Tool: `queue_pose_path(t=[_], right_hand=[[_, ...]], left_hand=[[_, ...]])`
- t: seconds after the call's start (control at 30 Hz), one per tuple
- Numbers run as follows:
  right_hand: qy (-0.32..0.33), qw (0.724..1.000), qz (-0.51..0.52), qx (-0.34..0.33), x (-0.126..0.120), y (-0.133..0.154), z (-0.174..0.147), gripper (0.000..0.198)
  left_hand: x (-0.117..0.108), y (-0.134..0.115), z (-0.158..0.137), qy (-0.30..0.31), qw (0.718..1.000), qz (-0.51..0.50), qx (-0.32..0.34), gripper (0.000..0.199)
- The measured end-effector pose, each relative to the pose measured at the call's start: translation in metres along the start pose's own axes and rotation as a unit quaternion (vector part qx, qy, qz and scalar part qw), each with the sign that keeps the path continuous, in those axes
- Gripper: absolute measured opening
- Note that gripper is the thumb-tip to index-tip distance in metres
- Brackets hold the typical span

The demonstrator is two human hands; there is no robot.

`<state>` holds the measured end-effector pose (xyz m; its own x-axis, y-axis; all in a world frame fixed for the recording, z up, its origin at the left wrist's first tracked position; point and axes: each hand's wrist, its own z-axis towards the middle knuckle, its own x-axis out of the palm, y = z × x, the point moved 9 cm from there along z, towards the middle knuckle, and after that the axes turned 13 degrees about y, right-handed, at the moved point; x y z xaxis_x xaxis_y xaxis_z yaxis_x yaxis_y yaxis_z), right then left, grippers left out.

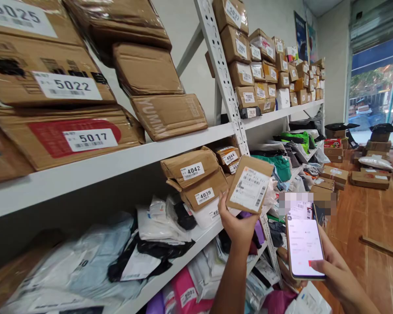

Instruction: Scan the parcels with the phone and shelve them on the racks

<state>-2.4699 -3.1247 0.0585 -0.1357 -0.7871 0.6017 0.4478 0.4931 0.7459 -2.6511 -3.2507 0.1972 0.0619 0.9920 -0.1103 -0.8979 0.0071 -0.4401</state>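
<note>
My left hand [237,224] grips a small cardboard box [265,172] by its lower left edge. A white shipping label [250,189] with barcodes faces me on the box. In my right hand [336,266] is a smartphone [304,248], held upright with its lit screen toward me. The right thumb rests on the lower right of the screen. Just left of the held box, cartons labelled 4042 [192,171] and 4039 [205,196] are stacked on the middle shelf.
White metal shelving [183,141] runs along the wall, with numbered cartons [75,87] on top. Plastic mailing bags [101,253] fill the lower shelves. More parcels [370,179] lie on the wooden floor [356,222], along with a long strip [383,248]. A glass door [375,83] stands at the far right.
</note>
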Motion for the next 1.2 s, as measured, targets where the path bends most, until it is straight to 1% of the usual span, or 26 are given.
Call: queue_pose_path(t=[0.03, 0.07, 0.1, 0.13, 0.17, 0.23, 0.27, 0.3, 0.37, 0.43, 0.53, 0.6, 0.7, 0.8, 0.87, 0.9, 1.0, 1.1, 1.2], right_hand=[[0.007, 1.0, 0.003, 0.001, 0.001, 0.0, 0.001, 0.114], [0.013, 1.0, 0.008, 0.0, 0.003, 0.0, 0.001, 0.118], [0.016, 1.0, 0.016, -0.002, 0.005, 0.002, 0.001, 0.122], [0.016, 0.999, 0.027, -0.004, 0.006, 0.003, 0.0, 0.127], [0.012, 0.999, 0.04, -0.005, 0.007, 0.004, -0.001, 0.133], [-0.006, 0.998, 0.057, -0.009, 0.005, 0.006, -0.004, 0.14], [-0.014, 0.998, 0.058, -0.01, 0.003, 0.007, -0.006, 0.14], [-0.017, 0.998, 0.054, -0.011, 0.0, 0.008, -0.008, 0.138], [-0.02, 0.999, 0.041, -0.014, -0.01, 0.008, -0.012, 0.132], [-0.027, 0.999, 0.032, -0.016, -0.023, 0.009, -0.017, 0.13], [-0.051, 0.998, 0.026, -0.015, -0.042, 0.01, -0.026, 0.13], [-0.083, 0.996, 0.026, -0.025, -0.05, 0.015, -0.034, 0.121], [-0.107, 0.993, 0.023, -0.044, -0.048, 0.022, -0.041, 0.108], [-0.115, 0.992, 0.023, -0.055, -0.041, 0.025, -0.046, 0.105], [-0.138, 0.988, 0.032, -0.056, -0.041, 0.024, -0.05, 0.108], [-0.141, 0.988, 0.035, -0.053, -0.042, 0.023, -0.051, 0.112], [-0.118, 0.992, 0.032, -0.043, -0.045, 0.017, -0.053, 0.127], [-0.092, 0.995, 0.025, -0.032, -0.052, 0.011, -0.056, 0.134], [-0.104, 0.994, 0.032, -0.013, -0.056, 0.006, -0.058, 0.142]], left_hand=[[0.002, -0.011, 0.02, 0.007, 0.999, 0.028, 0.038, 0.096], [0.004, -0.022, 0.043, 0.001, 0.996, 0.044, 0.075, 0.099], [0.007, -0.033, 0.067, -0.002, 0.993, 0.045, 0.11, 0.101], [0.011, -0.042, 0.093, -0.008, 0.991, 0.046, 0.124, 0.102], [0.016, -0.048, 0.12, -0.021, 0.991, 0.06, 0.121, 0.099], [0.028, -0.053, 0.17, -0.033, 0.992, 0.097, 0.076, 0.092], [0.031, -0.054, 0.191, -0.05, 0.991, 0.113, 0.05, 0.09], [0.034, -0.056, 0.207, -0.071, 0.989, 0.126, 0.027, 0.089], [0.038, -0.063, 0.229, -0.104, 0.984, 0.143, 0.006, 0.086], [0.042, -0.073, 0.24, -0.118, 0.981, 0.152, 0.004, 0.079], [0.044, -0.08, 0.243, -0.129, 0.98, 0.15, -0.014, 0.062], [0.044, -0.081, 0.243, -0.132, 0.981, 0.14, -0.033, 0.056], [0.047, -0.084, 0.24, -0.118, 0.982, 0.14, -0.04, 0.054], [0.044, -0.085, 0.23, -0.121, 0.977, 0.166, -0.051, 0.051], [0.043, -0.082, 0.221, -0.127, 0.972, 0.185, -0.065, 0.049], [0.044, -0.08, 0.217, -0.124, 0.971, 0.193, -0.071, 0.047], [0.055, -0.071, 0.214, -0.092, 0.968, 0.219, -0.082, 0.043], [0.064, -0.067, 0.226, -0.078, 0.962, 0.243, -0.1, 0.044], [0.065, -0.066, 0.252, -0.07, 0.951, 0.274, -0.125, 0.044]])
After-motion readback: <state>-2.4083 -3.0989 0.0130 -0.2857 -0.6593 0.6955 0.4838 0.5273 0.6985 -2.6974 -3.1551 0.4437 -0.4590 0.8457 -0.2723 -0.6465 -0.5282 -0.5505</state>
